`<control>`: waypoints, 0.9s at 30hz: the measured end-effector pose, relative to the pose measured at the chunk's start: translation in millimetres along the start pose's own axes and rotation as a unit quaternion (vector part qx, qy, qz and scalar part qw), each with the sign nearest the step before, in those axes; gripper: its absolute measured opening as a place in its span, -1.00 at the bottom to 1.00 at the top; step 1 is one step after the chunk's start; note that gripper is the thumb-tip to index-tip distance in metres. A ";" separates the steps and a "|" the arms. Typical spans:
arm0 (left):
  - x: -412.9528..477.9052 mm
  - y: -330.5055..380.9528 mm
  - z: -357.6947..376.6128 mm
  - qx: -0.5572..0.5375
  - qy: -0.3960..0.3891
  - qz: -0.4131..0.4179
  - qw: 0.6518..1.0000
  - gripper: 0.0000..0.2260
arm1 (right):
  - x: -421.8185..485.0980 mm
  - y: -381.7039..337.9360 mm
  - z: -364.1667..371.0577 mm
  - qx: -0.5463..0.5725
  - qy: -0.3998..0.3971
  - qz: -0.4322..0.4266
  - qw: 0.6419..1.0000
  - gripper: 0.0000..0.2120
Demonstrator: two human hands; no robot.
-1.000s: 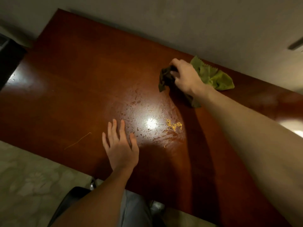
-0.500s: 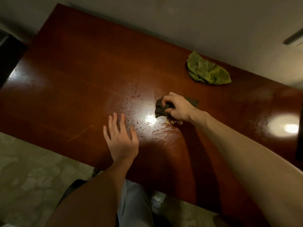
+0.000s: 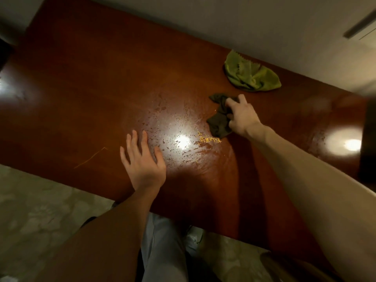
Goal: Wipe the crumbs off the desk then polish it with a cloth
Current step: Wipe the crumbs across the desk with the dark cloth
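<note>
A glossy red-brown wooden desk (image 3: 101, 82) fills the view. My right hand (image 3: 243, 117) presses a crumpled dark cloth (image 3: 218, 121) onto the desk, fingers gripping it. Just in front of the cloth's near edge lies a small pile of yellow crumbs (image 3: 209, 139), with a few strays nearer me. My left hand (image 3: 143, 160) rests flat on the desk near its front edge, fingers spread, holding nothing. A light green cloth (image 3: 251, 75) lies bunched at the desk's far edge, beyond my right hand.
A thin yellow strand (image 3: 90, 157) lies on the desk left of my left hand. Bright lamp reflections and smears mark the desk's middle and right. A pale wall runs behind the desk. A dark object (image 3: 368, 139) stands at the right edge. Patterned floor and my legs show below.
My right hand carried the dark cloth from beside the green cloth down onto the crumbs, then drew back a little to the right, uncovering the crumb pile. My left hand stayed put.
</note>
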State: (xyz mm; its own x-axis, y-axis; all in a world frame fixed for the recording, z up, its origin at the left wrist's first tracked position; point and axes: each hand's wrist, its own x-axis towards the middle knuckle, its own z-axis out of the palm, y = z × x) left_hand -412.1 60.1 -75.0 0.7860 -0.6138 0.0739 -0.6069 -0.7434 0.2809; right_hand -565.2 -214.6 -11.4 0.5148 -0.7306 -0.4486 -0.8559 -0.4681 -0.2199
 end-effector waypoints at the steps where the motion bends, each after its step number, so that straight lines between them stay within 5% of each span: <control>1: 0.0 -0.1 0.4 0.003 0.003 0.000 1.000 -0.48 | -3.4 -6.3 4.1 0.001 -0.005 -0.016 1.000 -0.59; 14: -0.6 1.6 -2.2 0.006 -0.002 -0.005 1.000 -0.49 | -29.2 -46.5 4.3 -0.054 -0.046 -0.130 0.989 -0.55; 18: 0.4 1.7 -2.2 0.009 -0.011 -0.006 1.000 -0.48 | -26.0 -47.9 -30.5 0.035 -0.011 -0.122 0.992 -0.66; 27: -0.4 2.0 -2.0 0.008 -0.014 -0.010 1.000 -0.48 | -31.9 -57.4 -127.4 0.024 -0.115 -0.123 0.985 -0.56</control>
State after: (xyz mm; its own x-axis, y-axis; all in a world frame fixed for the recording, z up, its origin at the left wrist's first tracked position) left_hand -413.4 59.5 -72.5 0.7939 -0.6066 0.0412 -0.5939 -0.7592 0.2663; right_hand -526.2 -227.8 125.9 0.6875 -0.4624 -0.5600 -0.7102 -0.5888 -0.3858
